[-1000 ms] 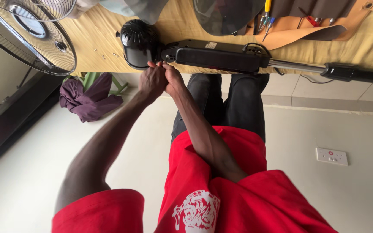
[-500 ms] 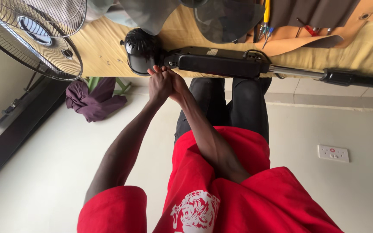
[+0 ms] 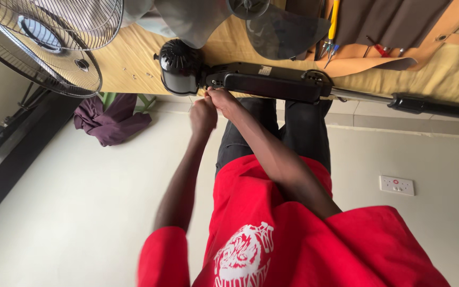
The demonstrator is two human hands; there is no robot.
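Note:
A dismantled black stand fan lies along the wooden table's edge: round motor housing [image 3: 179, 66], long black body [image 3: 272, 82] and pole [image 3: 431, 105]. My two hands meet just below the joint between motor and body. My left hand [image 3: 203, 114] is curled into a fist right under that joint. My right hand [image 3: 225, 99] has its fingertips pinched at the joint's lower edge, touching my left hand. Whatever small part sits between the fingers is hidden.
Wire fan grilles [image 3: 43, 48] lean at the upper left. Grey fan blades [image 3: 272, 26] lie on the table [image 3: 128, 64] behind the motor. A leather tool roll [image 3: 389, 50] holds screwdrivers at the upper right. A purple cloth [image 3: 110, 122] lies on the floor, and a wall socket [image 3: 397, 186] is at the right.
Both hands stay at the motor joint. My left hand has dropped slightly below the fan's edge. The view has shifted a little.

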